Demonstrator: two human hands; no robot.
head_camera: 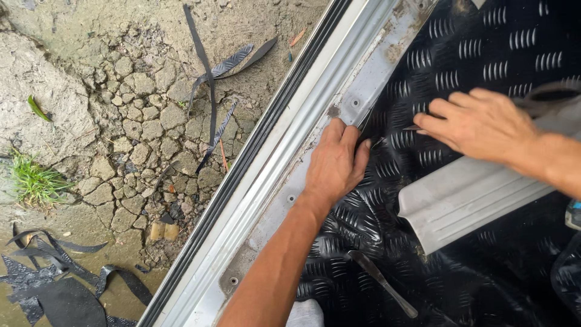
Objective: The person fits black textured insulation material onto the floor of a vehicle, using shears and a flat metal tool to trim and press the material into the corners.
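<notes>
The black mat [460, 60] is being pressed flat at its edge against the sill [315, 151] by the left hand [336, 163], open-palmed, holding nothing. A small blade, seemingly, is being pinched in the right hand [478, 124], aimed along that edge for trimming.
</notes>
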